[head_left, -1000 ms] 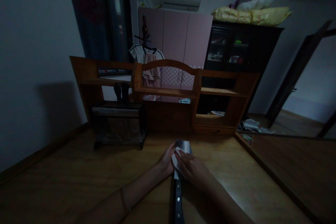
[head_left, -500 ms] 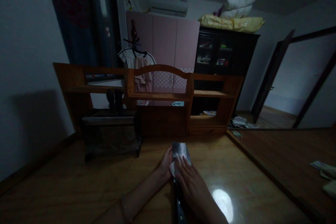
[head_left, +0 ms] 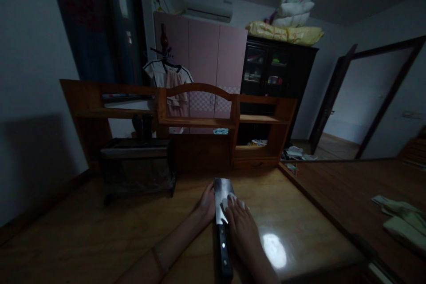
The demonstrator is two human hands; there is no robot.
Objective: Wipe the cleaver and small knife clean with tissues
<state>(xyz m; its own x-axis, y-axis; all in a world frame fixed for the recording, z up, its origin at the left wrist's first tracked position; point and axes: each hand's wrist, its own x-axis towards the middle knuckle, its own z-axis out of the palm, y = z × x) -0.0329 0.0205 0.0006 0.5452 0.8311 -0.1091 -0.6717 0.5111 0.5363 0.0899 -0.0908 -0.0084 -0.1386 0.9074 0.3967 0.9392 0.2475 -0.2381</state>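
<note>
A cleaver (head_left: 220, 195) with a wide steel blade and a dark riveted handle (head_left: 224, 253) lies flat on the wooden table (head_left: 100, 239), blade pointing away from me. My right hand (head_left: 241, 226) lies flat over the right side of the blade, fingers stretched out and pressing a small white cloth (head_left: 237, 203) against the steel. My left hand (head_left: 206, 206) rests against the blade's left edge, its fingers partly hidden behind the metal.
A wooden shelf unit (head_left: 199, 124) stands along the table's far edge, with a dark rack (head_left: 136, 164) at its left. A second wooden surface (head_left: 349, 195) at the right carries folded cloths (head_left: 399, 217). Pink and black cabinets and an open door stand behind.
The view has swung to the right and a bright reflection has appeared on the table. My right hand has slid down the blade, showing more bare steel. The cleaver stays flat.
</note>
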